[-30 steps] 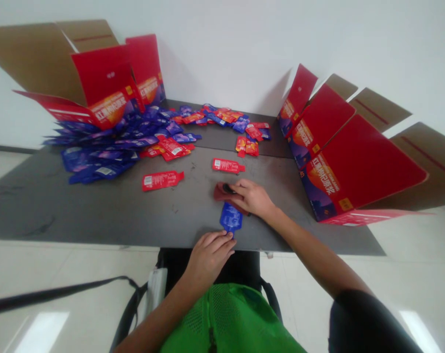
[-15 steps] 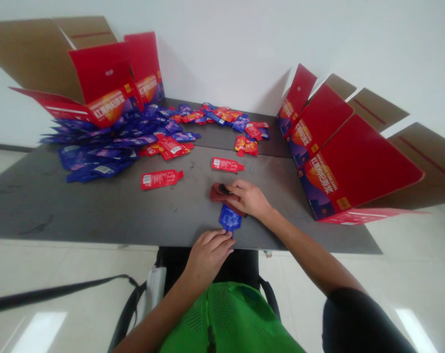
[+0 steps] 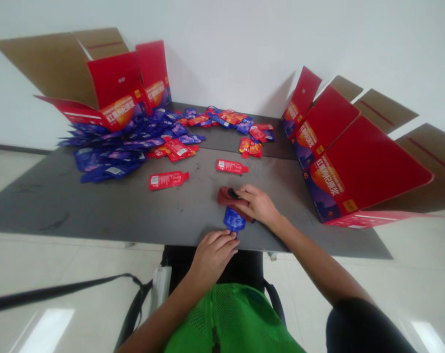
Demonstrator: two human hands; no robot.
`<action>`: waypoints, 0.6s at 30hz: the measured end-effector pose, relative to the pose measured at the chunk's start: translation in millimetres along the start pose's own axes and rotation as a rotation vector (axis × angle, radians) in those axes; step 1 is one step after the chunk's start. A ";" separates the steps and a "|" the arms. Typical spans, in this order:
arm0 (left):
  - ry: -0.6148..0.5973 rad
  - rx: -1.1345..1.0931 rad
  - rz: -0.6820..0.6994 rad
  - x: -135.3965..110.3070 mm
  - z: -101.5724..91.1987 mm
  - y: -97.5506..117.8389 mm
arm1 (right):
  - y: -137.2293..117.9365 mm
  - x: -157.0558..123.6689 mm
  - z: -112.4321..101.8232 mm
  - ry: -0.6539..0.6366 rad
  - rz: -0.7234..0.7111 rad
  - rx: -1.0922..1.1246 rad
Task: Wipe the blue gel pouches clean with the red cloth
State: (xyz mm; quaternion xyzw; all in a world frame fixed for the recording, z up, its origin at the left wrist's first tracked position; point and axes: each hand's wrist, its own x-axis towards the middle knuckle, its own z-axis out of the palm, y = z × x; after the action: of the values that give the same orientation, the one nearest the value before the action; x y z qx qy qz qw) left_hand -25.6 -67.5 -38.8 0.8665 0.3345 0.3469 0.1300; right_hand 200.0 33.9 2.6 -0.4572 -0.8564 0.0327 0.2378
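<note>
A blue spouted pouch (image 3: 234, 220) lies flat near the table's front edge, its narrow neck toward me. My left hand (image 3: 218, 249) pins that neck down with its fingertips, the fingers held together. Over the pouch's far end, my right hand (image 3: 258, 203) grips a folded reddish-brown cloth (image 3: 225, 197). A small black piece shows between the cloth and my fingers; what it is I cannot make out. The cloth hides the pouch's far part. Beyond the hands, one red pouch (image 3: 232, 166) and another red pouch (image 3: 169, 180) lie singly on the table.
Blue pouches (image 3: 112, 156) are heaped at the left before an open red carton (image 3: 115, 78). Mixed red and blue pouches (image 3: 225, 117) run along the back of the grey table (image 3: 108, 211). More open red cartons (image 3: 340, 152) stand at the right. A white wall is behind.
The whole view has shifted slightly. My right hand and the cloth have slid a little to the right over the pouch. My left hand still holds the pouch's neck.
</note>
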 end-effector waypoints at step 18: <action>0.014 -0.005 -0.022 -0.7 1.1 -0.4 | 8.7 25.9 -16.4 -0.020 0.033 -0.132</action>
State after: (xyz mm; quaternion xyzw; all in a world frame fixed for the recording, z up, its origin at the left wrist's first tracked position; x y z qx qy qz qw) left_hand -25.4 -67.7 -40.1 0.8600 0.3439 0.3525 0.1338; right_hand 201.7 57.0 24.5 -0.4854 -0.8514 -0.0153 0.1980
